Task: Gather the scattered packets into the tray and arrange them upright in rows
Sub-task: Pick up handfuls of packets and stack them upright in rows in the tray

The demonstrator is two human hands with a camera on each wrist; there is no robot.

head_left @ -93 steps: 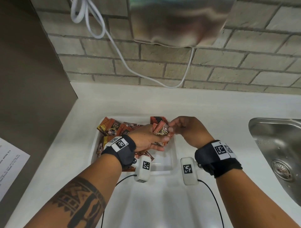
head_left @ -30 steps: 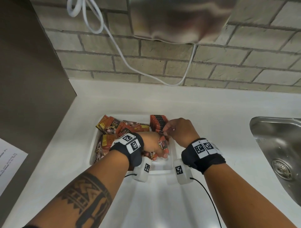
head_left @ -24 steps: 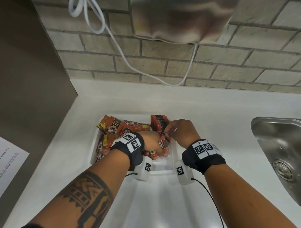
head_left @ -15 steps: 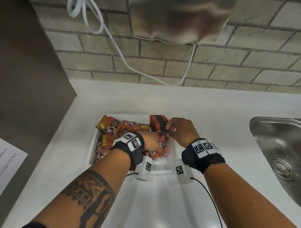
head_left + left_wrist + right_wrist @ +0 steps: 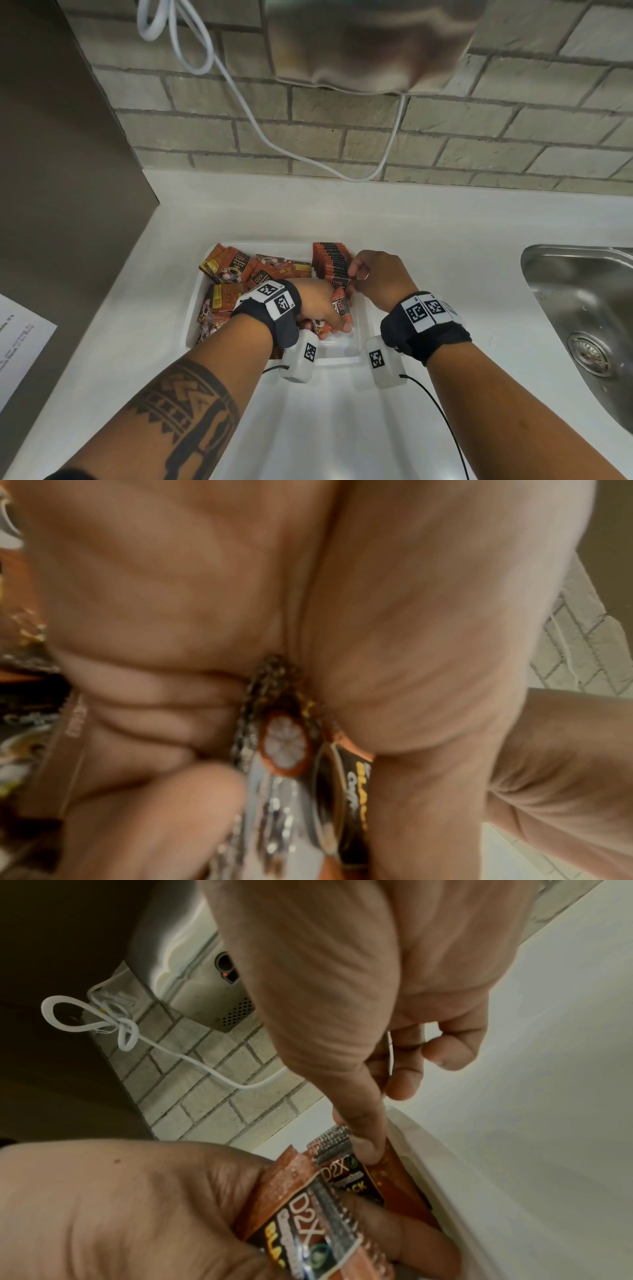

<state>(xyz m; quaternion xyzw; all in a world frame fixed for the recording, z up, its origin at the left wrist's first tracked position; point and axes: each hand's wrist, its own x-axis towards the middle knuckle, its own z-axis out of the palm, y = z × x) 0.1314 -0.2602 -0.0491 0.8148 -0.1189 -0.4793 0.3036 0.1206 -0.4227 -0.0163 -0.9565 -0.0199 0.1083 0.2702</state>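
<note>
In the white tray (image 5: 197, 301) on the desk (image 5: 428, 240), the left hand (image 5: 317, 305) grips a bunch of packets (image 5: 340, 305). The right hand (image 5: 376, 277) pinches the nearest packet of the upright row (image 5: 330, 262), which runs front-to-back along the tray's right side. Loose packets (image 5: 236, 274) lie flat at left.

Both forearms extended forward, wrists side by side, each strapped with black band carrying tag markers. Left hand (image 5: 320, 305) lowered, fingers curled round small bundle of packets (image 5: 308, 1231), thumb pressed on top. Right hand (image 5: 378, 279) held just beside left, knuckles up, index finger and thumb pinched on upright packet (image 5: 346, 1172), remaining fingers loosely curled
</note>
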